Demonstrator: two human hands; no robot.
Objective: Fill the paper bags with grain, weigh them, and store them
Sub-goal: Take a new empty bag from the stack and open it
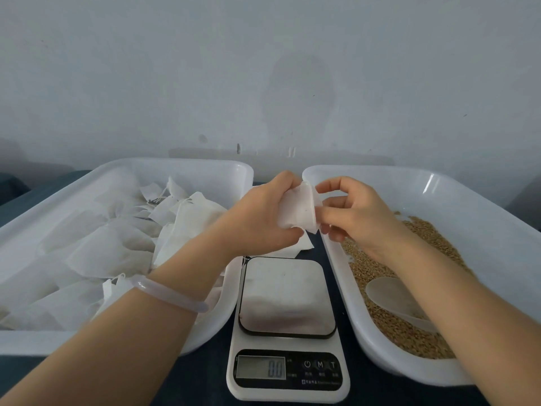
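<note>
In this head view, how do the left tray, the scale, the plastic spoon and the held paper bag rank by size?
1. Left tray
2. Scale
3. Plastic spoon and paper bag: these look alike; the bag is crumpled and partly covered, so I won't rank them.

The white scale (288,332) is showing the number 0.0 on its little gray screen (260,367). Next to the screen, three round buttons (320,364) are sitting in a row. The first is showing a power sign, the second the letter M, and the third the letter T. Tiny words are running under the buttons, but they are too small to read.
</note>
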